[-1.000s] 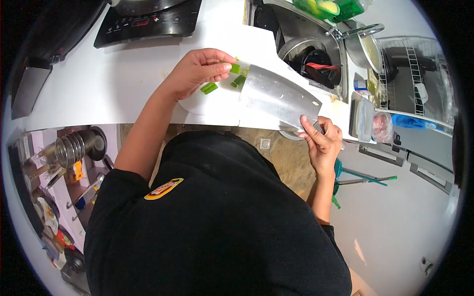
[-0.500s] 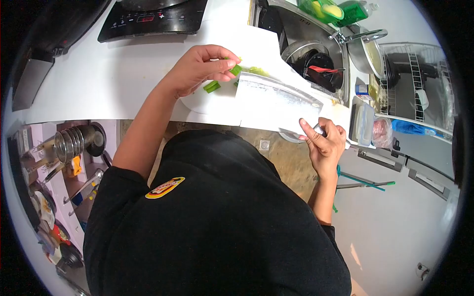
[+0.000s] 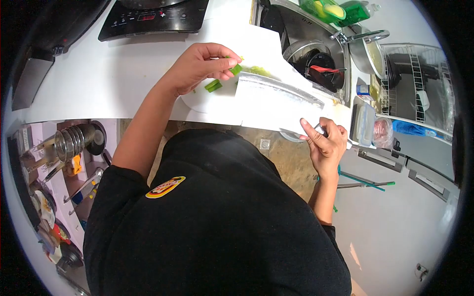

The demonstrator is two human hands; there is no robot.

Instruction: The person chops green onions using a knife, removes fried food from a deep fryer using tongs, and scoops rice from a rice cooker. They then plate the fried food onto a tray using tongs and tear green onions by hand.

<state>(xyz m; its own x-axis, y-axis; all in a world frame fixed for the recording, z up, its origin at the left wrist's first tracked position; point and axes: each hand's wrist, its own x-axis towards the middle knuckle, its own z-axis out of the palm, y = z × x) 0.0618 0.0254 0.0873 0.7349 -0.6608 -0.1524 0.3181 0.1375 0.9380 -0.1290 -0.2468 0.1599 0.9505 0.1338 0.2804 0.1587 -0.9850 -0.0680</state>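
Observation:
My left hand [image 3: 200, 68] pinches a short piece of green vegetable [image 3: 236, 69] between thumb and fingers, just above a white cutting board [image 3: 196, 102]. Another cut green piece [image 3: 213, 86] lies on the board below that hand. On the right, my right hand [image 3: 325, 148] grips the handle of a cleaver [image 3: 276, 101], with the index finger stretched out towards the blade. The broad blade, bright with glare, spans the board's front edge, and its far corner is close to the held piece. Pale green scraps [image 3: 259, 71] sit behind the blade.
An induction cooker [image 3: 153, 22] stands at the back left of the white counter [image 3: 98, 84]. Back right is a sink [image 3: 316, 29] with black dishes and a red utensil [image 3: 323, 69]. A dish rack [image 3: 417, 84] and a plastic container [image 3: 364, 126] are on the right.
Hardly anything differs. My left hand has shifted very slightly with the green piece held, and the cleaver stays in nearly the same place in my right hand.

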